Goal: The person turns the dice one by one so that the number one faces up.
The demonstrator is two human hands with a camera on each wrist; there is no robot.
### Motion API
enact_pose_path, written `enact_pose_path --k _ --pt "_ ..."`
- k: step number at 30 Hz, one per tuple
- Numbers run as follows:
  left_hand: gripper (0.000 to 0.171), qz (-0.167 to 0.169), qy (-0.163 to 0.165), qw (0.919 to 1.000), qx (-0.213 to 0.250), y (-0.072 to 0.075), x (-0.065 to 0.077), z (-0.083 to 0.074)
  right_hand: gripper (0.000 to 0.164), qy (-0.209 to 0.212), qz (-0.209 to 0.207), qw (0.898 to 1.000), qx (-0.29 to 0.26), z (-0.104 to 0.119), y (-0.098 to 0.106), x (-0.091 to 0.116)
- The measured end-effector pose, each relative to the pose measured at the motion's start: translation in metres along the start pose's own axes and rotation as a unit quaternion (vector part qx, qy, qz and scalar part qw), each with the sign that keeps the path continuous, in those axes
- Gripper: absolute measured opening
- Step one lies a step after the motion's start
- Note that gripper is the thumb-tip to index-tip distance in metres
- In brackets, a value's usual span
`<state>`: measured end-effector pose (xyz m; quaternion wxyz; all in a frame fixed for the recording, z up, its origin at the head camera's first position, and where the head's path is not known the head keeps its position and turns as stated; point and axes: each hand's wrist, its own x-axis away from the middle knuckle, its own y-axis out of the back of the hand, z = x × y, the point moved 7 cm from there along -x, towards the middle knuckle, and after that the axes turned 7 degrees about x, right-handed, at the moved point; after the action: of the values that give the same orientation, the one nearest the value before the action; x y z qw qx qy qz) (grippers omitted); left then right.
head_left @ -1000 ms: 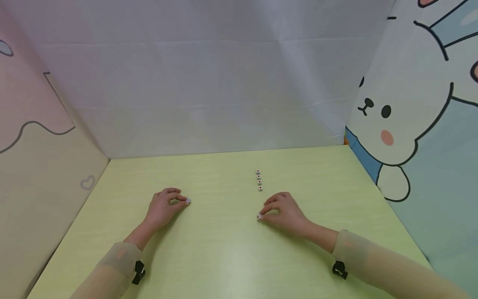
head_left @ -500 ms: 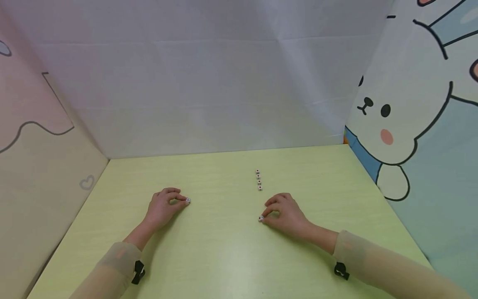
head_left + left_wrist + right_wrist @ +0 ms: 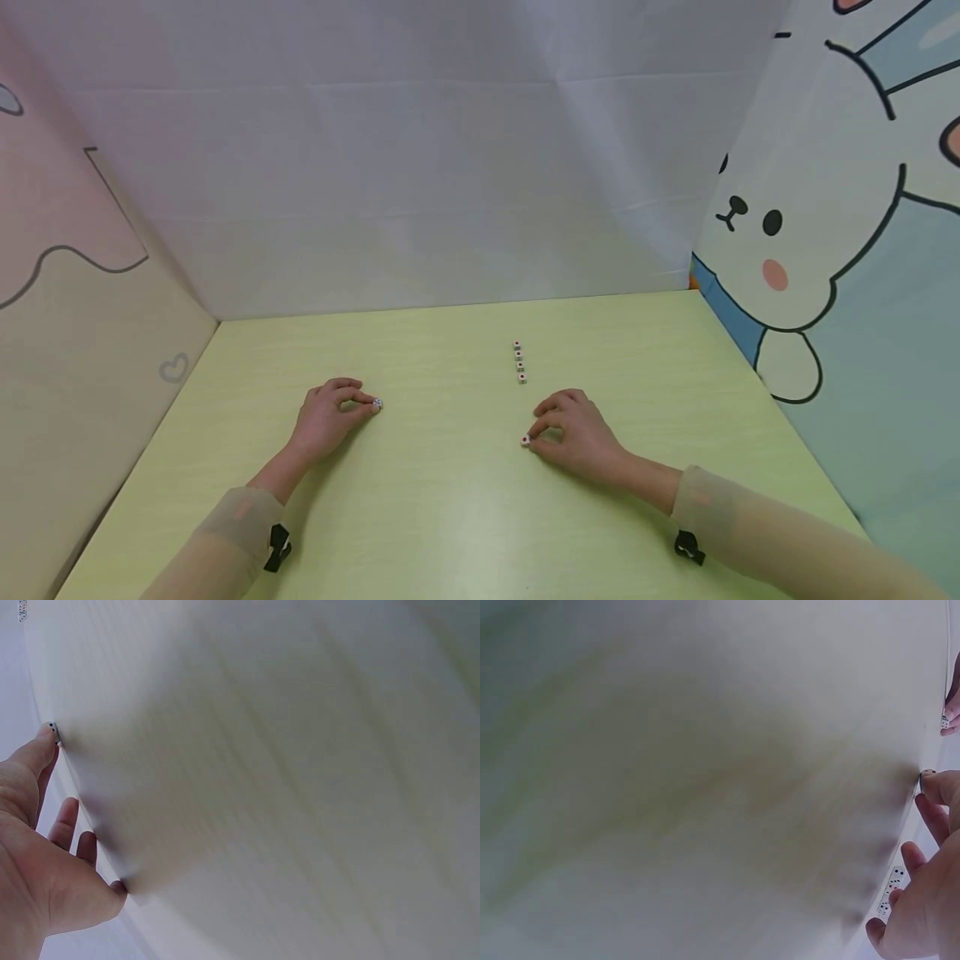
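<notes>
My left hand (image 3: pixel 327 419) pinches a small white die (image 3: pixel 378 404) between thumb and fingertip, over the left half of the table. The left wrist view shows dark pips on this die (image 3: pixel 52 733) at the fingertips. To the right of it, my right hand (image 3: pixel 576 435) has thumb and forefinger on another white die (image 3: pixel 526 441), which shows a single red pip on its upper face. Beyond the right hand, a row of several white dice (image 3: pixel 520 362) runs away from me, red pips upward. The right wrist view shows black pips on the row's sides (image 3: pixel 892 887).
The pale yellow-green table (image 3: pixel 442 517) meets a white cloth wall (image 3: pixel 420 192) at its far edge. A panel with a cartoon rabbit (image 3: pixel 802 217) stands along the right side, and a pink and cream panel (image 3: pixel 82 350) along the left.
The right hand has drawn slightly toward me and to the right with its die, whose red-pip face has turned upward. The left hand and the row of dice stay put.
</notes>
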<state>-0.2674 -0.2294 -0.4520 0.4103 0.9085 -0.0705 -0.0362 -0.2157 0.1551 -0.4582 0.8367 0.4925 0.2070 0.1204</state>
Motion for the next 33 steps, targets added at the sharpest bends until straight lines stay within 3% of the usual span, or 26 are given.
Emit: enact_pose_path --k 18,33 --pt "0.022 -0.002 -0.004 1.0000 -0.001 -0.0008 0.0019 0.0001 0.013 0.012 -0.014 1.000 0.024 -0.0007 0.0022 0.0066" --pt "0.024 -0.003 0.002 1.0000 0.004 -0.0020 0.0008 0.0025 0.015 0.012 -0.029 0.999 0.008 0.0034 0.0024 0.0074"
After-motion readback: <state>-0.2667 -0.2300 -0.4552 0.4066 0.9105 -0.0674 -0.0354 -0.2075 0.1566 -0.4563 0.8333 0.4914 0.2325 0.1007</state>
